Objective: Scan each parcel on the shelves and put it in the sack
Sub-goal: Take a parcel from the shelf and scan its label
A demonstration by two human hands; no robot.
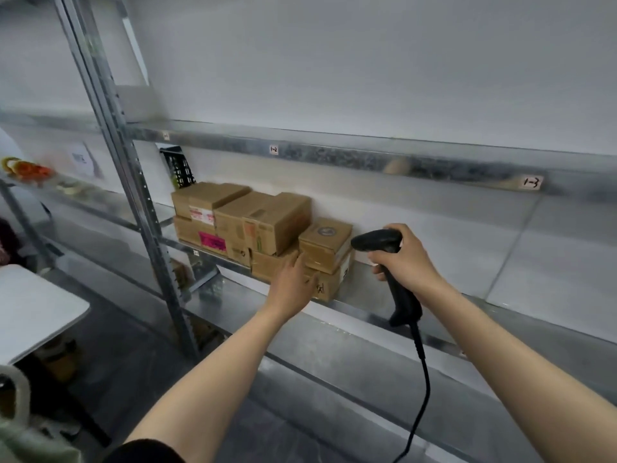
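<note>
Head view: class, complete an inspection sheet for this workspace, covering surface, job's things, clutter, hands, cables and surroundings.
Surface: metal shelf, loaded on its left part only.
Job's things: cardboard parcels stacked together; black scanner.
Clutter: black crate behind the parcels; tape rolls on the neighbouring shelf.
Hands: left hand, fingers straight, at the front parcels; right hand grips the scanner.
Cables: scanner cable hangs from the handle.
Surroundings: white wall; white table at left.

Parcel stockroom: numbered steel shelving [367, 158].
</note>
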